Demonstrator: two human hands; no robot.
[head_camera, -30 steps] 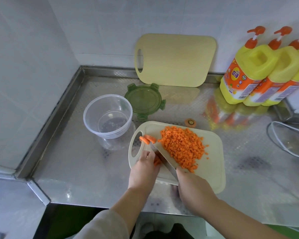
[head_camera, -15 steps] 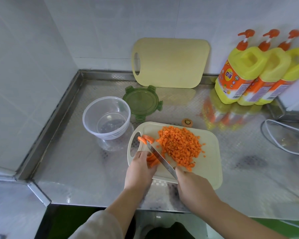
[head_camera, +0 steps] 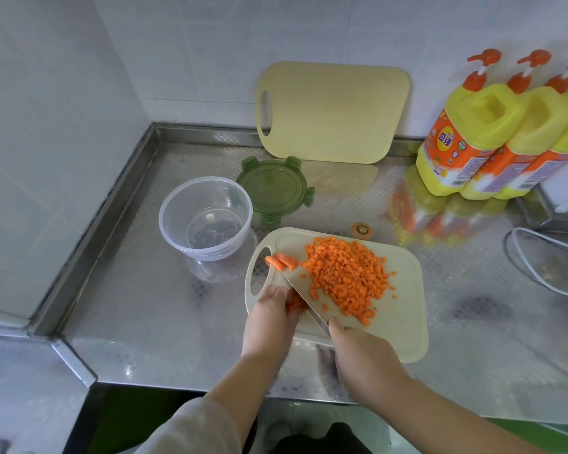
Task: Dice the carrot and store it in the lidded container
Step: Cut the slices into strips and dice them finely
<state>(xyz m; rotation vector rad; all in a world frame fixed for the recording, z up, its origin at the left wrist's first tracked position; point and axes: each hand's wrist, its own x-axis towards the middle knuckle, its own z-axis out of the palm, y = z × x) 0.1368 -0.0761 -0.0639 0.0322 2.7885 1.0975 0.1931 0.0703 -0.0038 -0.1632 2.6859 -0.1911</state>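
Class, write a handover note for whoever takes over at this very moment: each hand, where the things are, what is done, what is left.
Left hand: fingers hold carrot strips down on the cutting board.
Right hand: grips the knife, blade against those strips.
Done: large diced pile on the board.
Left: dice the held strips and the loose pieces by the handle hole; fill the empty container; fit the green lid lying beside it.

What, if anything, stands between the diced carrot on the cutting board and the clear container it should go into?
Nothing visible does. The clear container stands open left of the cutting board, its green lid lying beside it. Only a few low carrot strips lie on the board between it and the diced carrot.
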